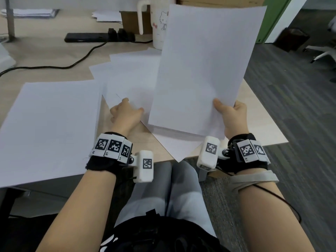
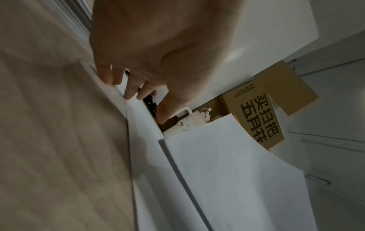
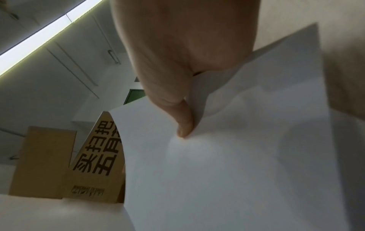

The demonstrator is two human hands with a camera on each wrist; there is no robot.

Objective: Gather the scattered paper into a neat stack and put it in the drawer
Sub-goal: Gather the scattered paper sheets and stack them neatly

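Note:
My right hand (image 1: 225,108) pinches the lower right corner of a white paper sheet (image 1: 205,66) and holds it raised and tilted over the desk, thumb on its face. In the right wrist view the thumb (image 3: 183,123) presses on that sheet (image 3: 247,156). My left hand (image 1: 131,106) rests with straight fingers on several overlapping sheets (image 1: 131,79) in the desk's middle. The left wrist view shows its fingertips (image 2: 129,93) touching a sheet's edge. Another large sheet (image 1: 49,128) lies flat at the left. One more sheet (image 1: 172,148) overhangs the front edge. No drawer is in view.
A white cartoon-cat mug (image 1: 160,24), a cardboard box (image 1: 132,19) and a black power strip (image 1: 98,37) with its cable (image 1: 54,67) sit at the back of the wooden desk (image 1: 263,120). More papers (image 1: 107,16) lie far back. The desk ends at the right, with grey carpet beyond.

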